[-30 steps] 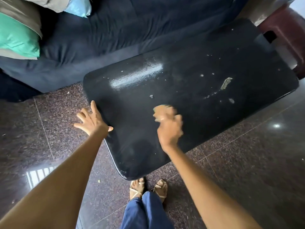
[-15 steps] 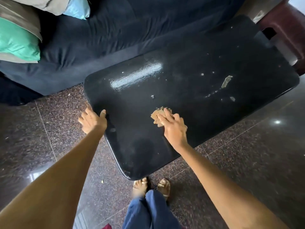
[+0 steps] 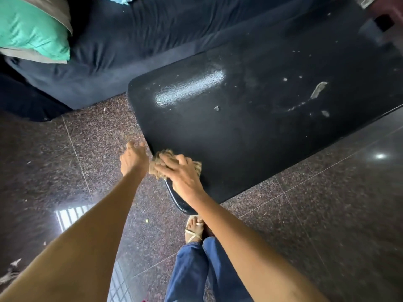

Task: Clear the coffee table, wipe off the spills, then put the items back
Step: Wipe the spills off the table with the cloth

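Note:
The black coffee table (image 3: 250, 138) carries a pale smear (image 3: 318, 90), a small crumb (image 3: 216, 108) and scattered specks toward its right half. My right hand (image 3: 181, 173) lies on a bunched brown cloth (image 3: 165, 152) at the table's near left edge, fingers curled over it. Just off that edge, beside the cloth, my left hand (image 3: 133, 159) hovers over the floor with fingers loosely extended, holding nothing.
A dark blue sofa (image 3: 152, 40) with a green cushion (image 3: 32, 29) runs along the table's far side. A maroon stool (image 3: 388, 9) stands at the top right. My sandalled foot (image 3: 194, 229) is by the table's near corner on the polished granite floor (image 3: 327, 214).
My right hand has dragged the cloth from the table's middle left to the near left edge. My left hand has shifted along that edge to sit beside the cloth.

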### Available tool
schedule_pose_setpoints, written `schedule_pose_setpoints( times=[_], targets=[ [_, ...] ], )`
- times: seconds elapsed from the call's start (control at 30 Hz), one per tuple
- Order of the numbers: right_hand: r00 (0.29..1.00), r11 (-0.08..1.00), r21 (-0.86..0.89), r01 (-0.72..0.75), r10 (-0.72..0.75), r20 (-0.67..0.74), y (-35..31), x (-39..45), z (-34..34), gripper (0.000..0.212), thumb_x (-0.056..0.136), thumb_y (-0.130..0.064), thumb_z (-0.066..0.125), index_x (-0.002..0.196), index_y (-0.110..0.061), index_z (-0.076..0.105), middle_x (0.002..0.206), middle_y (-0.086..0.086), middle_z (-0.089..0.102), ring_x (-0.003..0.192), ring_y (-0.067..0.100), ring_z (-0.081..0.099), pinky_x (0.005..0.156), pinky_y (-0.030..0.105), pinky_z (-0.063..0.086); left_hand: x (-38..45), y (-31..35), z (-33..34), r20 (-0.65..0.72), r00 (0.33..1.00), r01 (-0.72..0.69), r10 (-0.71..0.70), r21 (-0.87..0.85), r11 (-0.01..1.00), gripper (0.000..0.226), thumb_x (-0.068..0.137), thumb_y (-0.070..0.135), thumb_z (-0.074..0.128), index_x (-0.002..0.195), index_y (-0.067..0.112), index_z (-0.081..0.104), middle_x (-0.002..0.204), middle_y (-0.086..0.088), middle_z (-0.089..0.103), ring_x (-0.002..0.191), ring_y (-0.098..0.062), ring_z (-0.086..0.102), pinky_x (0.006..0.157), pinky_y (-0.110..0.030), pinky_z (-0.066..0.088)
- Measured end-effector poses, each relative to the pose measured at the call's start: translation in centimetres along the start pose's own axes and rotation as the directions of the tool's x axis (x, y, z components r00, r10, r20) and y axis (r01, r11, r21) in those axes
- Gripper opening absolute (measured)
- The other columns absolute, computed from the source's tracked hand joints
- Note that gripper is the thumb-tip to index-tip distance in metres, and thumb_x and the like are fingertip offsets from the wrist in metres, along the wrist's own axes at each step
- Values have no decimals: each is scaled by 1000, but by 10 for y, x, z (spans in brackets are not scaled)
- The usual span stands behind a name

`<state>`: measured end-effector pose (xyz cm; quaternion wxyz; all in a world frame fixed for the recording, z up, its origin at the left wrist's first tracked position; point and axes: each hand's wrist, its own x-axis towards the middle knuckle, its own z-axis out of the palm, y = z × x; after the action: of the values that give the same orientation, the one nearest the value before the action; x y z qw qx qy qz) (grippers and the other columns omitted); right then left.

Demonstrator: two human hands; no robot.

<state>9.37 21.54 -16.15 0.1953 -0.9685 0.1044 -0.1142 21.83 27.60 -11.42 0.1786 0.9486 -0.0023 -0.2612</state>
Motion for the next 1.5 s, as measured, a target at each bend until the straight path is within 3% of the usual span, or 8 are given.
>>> schedule_pose_setpoints(
  times=[0.33, 0.67, 0.83, 0.93, 1.07, 1.17, 1.3, 1.5],
  targets=[
    [977, 982, 17, 186, -187, 102, 25, -105, -36, 40, 75, -2, 55, 98, -30, 70, 125, -8, 61, 100, 17, 50, 85, 31, 41, -39, 13, 13, 18, 999, 35, -37, 65, 997, 54, 101, 37, 27, 138, -2, 31, 143, -22, 39, 133, -38, 31, 102, -49, 32],
    [655, 678, 8, -735, 714, -246, 108, -95, -93, 48, 74, 7, 63, 109, -26, 66, 112, 4, 62, 82, 23, 50, 66, 40, 53, -41, 9, 16, -33, 999, -13, 16, 91, 996, 52, 102, 35, 26, 140, 0, 31, 144, -21, 36, 134, -37, 28, 104, -48, 31],
    [984, 979, 103, -176, 176, 8, -7, -91, -21, 33, 80, -9, 51, 99, -31, 67, 119, -4, 62, 94, 13, 48, 76, 32, 45, -35, 16, 22, -34, 999, -19, 21, 73, 997, 50, 102, 34, 27, 139, 3, 33, 144, -19, 36, 133, -36, 28, 101, -49, 33],
    [969, 975, 11, 221, -221, 109, 13, -65, -6, 46, 74, -7, 53, 114, -27, 63, 135, 0, 53, 110, 24, 46, 80, 37, 45, -15, 23, 19, -50, 998, -32, 35, 62, 998, 49, 102, 33, 27, 139, 2, 33, 143, -20, 37, 133, -37, 29, 101, -49, 33],
    [981, 976, -191, -100, 129, 142, 97, -38, -37, 41, 83, -27, 33, 117, -41, 51, 120, 2, 50, 90, 28, 56, 69, 41, 49, 8, 28, 13, -54, 997, -50, 52, 45, 998, 49, 102, 31, 28, 140, 1, 32, 142, -22, 39, 132, -38, 31, 103, -48, 31],
    [698, 696, -103, -711, 679, -227, 145, -5, -66, 43, 83, -11, 50, 117, -36, 54, 123, 9, 52, 92, 35, 53, 65, 45, 51, 31, 29, 8, -48, 996, -71, 70, -24, 997, 45, 102, 28, 29, 139, 5, 36, 141, -22, 43, 130, -39, 36, 105, -46, 30],
    [400, 446, 72, -892, 854, -332, 117, 59, -47, 61, 73, 4, 56, 130, -18, 52, 134, 17, 48, 102, 42, 51, 74, 49, 48, 58, 28, 4, -98, 990, -104, 97, -64, 993, 41, 101, 24, 30, 134, 5, 43, 132, -24, 51, 122, -41, 45, 102, -46, 34],
    [1000, 996, -91, -19, 17, -13, 19, 119, 9, 51, 69, -12, 61, 119, -23, 58, 125, 3, 55, 90, 25, 57, 64, 34, 48, 100, 42, -7, -228, 966, -165, 125, -166, 972, 40, 101, 25, 29, 123, 0, 51, 123, -25, 56, 114, -39, 49, 93, -45, 38]
  ],
)
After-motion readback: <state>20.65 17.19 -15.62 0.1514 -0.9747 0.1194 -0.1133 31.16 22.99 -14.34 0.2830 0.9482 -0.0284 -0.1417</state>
